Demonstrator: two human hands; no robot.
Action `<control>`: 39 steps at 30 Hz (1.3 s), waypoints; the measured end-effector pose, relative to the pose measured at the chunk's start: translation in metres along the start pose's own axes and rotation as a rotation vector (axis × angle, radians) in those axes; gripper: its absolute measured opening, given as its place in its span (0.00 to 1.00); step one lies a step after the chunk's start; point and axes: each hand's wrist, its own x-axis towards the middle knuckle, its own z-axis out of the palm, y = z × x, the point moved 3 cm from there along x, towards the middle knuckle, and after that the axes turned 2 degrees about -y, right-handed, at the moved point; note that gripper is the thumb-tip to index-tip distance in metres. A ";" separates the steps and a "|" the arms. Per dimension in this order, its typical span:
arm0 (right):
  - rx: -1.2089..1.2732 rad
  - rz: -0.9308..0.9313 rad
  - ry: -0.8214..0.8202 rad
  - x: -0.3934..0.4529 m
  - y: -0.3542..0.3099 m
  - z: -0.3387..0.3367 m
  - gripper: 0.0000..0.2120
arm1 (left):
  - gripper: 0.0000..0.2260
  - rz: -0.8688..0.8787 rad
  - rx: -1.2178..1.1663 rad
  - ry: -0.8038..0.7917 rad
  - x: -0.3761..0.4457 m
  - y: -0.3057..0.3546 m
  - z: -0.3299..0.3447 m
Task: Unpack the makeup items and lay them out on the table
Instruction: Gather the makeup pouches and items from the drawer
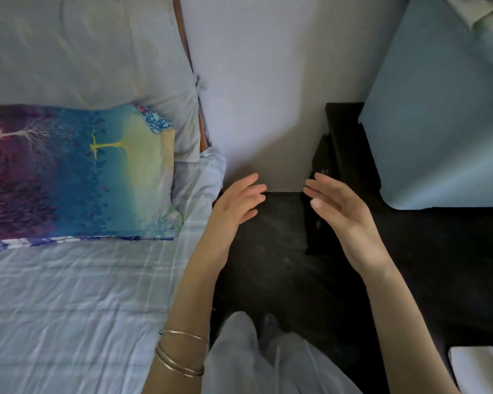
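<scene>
Makeup items unseen; left hand (234, 206) and right hand (339, 211) empty, fingers spread, over dark floor (282, 265).

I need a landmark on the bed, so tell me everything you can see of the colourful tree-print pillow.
The rectangular fabric pillow printed with trees lies flat at the head of the bed. Its print runs from purple at the left through blue to pale yellow at the right, with a white tree and a yellow one. It rests on the pale checked bedsheet. Neither hand touches it.
</scene>
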 end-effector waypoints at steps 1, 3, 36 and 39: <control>0.000 0.010 0.006 0.008 0.002 -0.001 0.23 | 0.25 -0.006 0.001 -0.008 0.010 0.000 -0.001; 0.006 0.024 0.020 0.026 0.003 -0.002 0.21 | 0.25 -0.013 0.010 -0.032 0.030 0.003 -0.004; 0.017 0.112 0.322 0.244 0.011 -0.013 0.25 | 0.22 -0.148 0.058 -0.317 0.303 0.045 -0.037; 0.068 0.134 0.339 0.249 0.019 -0.030 0.27 | 0.22 -0.160 0.088 -0.348 0.316 0.038 -0.017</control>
